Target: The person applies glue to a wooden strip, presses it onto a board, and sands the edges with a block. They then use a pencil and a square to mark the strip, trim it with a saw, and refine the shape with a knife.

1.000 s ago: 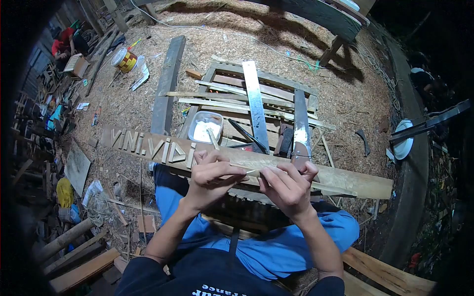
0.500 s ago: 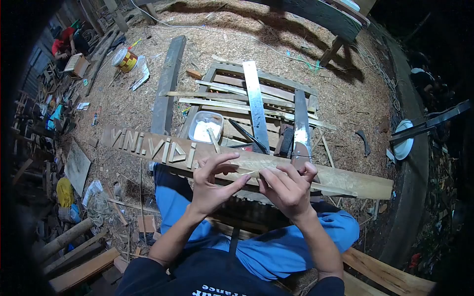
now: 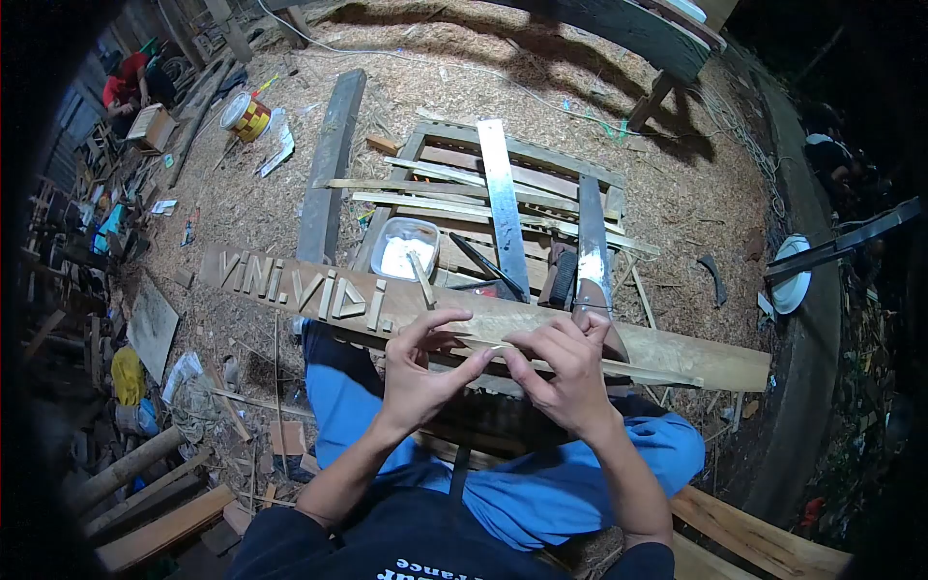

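My left hand [image 3: 425, 362] pinches the left end of a thin wooden strip [image 3: 652, 372], thumb and index finger close to my right fingertips. My right hand [image 3: 564, 372] grips the same strip between thumb and fingers; its long end runs out to the right. Below my fingers lies a long wooden plank [image 3: 701, 353] with raised letters [image 3: 338, 298] of small wood pieces reading "VINI.VIDI." on its left part. A flat blade-like tool [image 3: 592, 259] with a brownish end lies across the plank by my right hand. The exact contact at my fingertips is partly hidden.
On a slatted wooden frame [image 3: 570, 164] lie a metal ruler [image 3: 501, 203], wood strips [image 3: 435, 202], a dark brush [image 3: 561, 278] and a tub of white paste [image 3: 404, 253] with a stick [image 3: 421, 280]. A bucket [image 3: 246, 118] stands farther off. Another person [image 3: 126, 87] works at far left.
My hands have shifted slightly, and the strip's left end between them shows at a changed angle. More of the blade-like tool's brownish end shows beside my right hand.
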Tool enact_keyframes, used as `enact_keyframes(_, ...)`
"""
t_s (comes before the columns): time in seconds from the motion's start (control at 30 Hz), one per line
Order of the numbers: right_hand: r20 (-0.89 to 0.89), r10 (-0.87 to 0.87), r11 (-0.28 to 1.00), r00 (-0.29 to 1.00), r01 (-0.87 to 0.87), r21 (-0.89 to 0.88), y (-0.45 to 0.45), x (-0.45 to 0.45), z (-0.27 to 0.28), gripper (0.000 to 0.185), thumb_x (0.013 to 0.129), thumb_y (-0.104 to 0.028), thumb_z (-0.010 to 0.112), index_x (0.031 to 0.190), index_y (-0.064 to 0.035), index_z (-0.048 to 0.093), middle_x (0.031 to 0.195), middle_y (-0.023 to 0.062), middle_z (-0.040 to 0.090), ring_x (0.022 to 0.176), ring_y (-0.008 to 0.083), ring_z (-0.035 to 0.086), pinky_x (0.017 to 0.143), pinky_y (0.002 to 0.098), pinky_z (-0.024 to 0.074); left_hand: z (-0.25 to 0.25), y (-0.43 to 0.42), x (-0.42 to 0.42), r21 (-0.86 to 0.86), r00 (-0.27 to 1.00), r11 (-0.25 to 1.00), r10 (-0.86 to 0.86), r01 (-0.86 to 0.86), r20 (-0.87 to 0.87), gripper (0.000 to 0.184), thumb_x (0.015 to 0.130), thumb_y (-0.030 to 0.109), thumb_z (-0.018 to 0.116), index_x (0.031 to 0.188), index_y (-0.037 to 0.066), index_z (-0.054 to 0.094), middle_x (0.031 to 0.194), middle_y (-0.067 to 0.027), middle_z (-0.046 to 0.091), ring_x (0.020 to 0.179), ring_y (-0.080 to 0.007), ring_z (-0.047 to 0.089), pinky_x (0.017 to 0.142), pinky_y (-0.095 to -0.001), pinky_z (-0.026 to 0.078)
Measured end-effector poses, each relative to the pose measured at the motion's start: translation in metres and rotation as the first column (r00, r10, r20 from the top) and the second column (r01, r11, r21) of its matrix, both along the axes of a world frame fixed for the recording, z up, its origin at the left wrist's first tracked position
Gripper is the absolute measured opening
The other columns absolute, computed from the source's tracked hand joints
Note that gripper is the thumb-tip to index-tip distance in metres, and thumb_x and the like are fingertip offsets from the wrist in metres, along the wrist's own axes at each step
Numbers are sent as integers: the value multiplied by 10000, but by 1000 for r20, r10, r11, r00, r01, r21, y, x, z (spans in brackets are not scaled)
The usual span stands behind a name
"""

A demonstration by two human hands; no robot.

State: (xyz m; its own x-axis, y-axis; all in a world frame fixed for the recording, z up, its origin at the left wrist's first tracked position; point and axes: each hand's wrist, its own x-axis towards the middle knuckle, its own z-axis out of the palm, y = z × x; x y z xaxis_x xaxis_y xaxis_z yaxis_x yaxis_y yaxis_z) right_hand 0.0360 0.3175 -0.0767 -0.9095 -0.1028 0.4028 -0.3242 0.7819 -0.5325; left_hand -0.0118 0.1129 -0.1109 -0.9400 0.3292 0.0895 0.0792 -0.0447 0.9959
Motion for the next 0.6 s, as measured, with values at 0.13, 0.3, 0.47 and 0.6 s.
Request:
enact_keyframes(0.13,67,29,999,997,-27,-25,2,1,6,133,909,-249,757,963,-130,733,827,-6,687,815,166,616,877,419,286,1,3,1,54,1000,998,28,-27,-12,463,812,31,864,1232,10,671,1059,-73,740,961,-131,720,852,-264,573)
enact_keyframes(0.3,108,48,998,993,-45,-33,7,1,7,141,916,-254,755,957,-121,741,836,1,694,817,167,618,881,418,288,2,4,0,49,999,999,-17,15,28,449,812,42,866,1221,19,683,1109,-75,741,958,-107,702,853,-253,557)
enact_keyframes(0.47,106,25,999,994,-23,-24,16,0,12,149,901,-239,772,957,-100,765,836,13,702,814,166,609,911,401,272,-5,11,-7,-101,996,994,-53,45,-73,487,811,79,867,1253,28,670,1154,-77,717,998,-146,675,881,-295,557)
enact_keyframes(0.6,76,-71,997,995,69,30,30,-2,14,130,906,-232,765,953,-111,763,825,7,695,804,170,604,889,409,281,-6,20,-19,-265,995,963,-80,59,-67,432,879,61,802,1288,31,665,1149,-106,713,1088,-186,669,887,-317,555)
